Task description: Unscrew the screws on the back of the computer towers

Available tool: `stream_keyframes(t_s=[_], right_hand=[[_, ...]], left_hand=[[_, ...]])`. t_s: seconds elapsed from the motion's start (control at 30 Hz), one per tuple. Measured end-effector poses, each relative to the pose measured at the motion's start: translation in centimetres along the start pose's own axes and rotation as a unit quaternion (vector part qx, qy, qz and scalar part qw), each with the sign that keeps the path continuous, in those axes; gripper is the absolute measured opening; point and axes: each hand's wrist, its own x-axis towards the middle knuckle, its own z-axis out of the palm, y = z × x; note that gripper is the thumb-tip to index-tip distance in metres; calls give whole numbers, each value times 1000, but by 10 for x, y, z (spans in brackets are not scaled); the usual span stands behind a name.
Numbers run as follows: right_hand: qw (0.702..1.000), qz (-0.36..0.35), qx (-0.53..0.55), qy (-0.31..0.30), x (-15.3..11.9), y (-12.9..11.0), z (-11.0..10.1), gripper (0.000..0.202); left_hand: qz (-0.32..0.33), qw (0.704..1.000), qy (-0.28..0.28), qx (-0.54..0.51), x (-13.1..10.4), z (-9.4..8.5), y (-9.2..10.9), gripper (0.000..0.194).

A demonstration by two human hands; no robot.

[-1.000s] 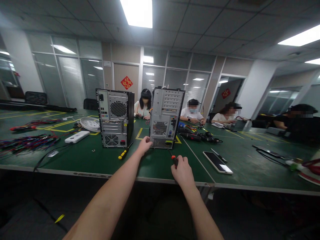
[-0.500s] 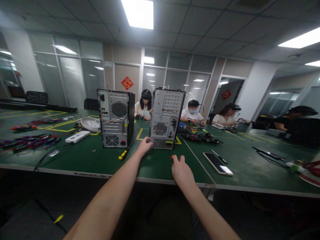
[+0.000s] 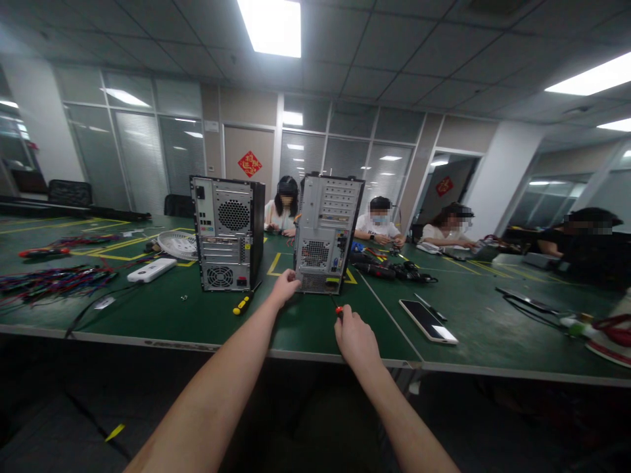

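The right-hand computer case (image 3: 308, 210) stands upright on the green table, its grey back panel with slots, ports and vents facing me. My left hand (image 3: 286, 288) grips its lower left edge, with some fingers out of sight along the side. In my right hand (image 3: 355, 334) is a screwdriver (image 3: 338, 310) with a red and black handle, its thin shaft pointing at the bottom edge of the case. Whether the tip touches the case cannot be made out. A second computer case (image 3: 227, 253) stands to the left, and a yellow and black screwdriver (image 3: 241, 305) lies in front of it.
A smartphone (image 3: 428, 320) lies right of my right hand. Black tools and cables (image 3: 389, 269) are behind it. Leftward are a white power strip (image 3: 152, 270), a white basket (image 3: 176, 244) and tangled wires (image 3: 54, 279). Several people sit across the table.
My right hand has turned slightly on the screwdriver handle, its fingers now closer together. My left hand stays at the case edge. The whole view has shifted a little.
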Motion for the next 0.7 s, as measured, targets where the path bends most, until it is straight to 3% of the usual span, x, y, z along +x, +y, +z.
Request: stream_keyframes(t_s=[0.27, 0.7], right_hand=[[998, 39, 49, 0, 1, -3, -1, 14], [993, 71, 90, 11, 3, 1, -3, 15]], left_hand=[[-4, 1000, -2, 3, -1, 0, 0, 14], [2, 1000, -1, -17, 1, 2, 0, 15]])
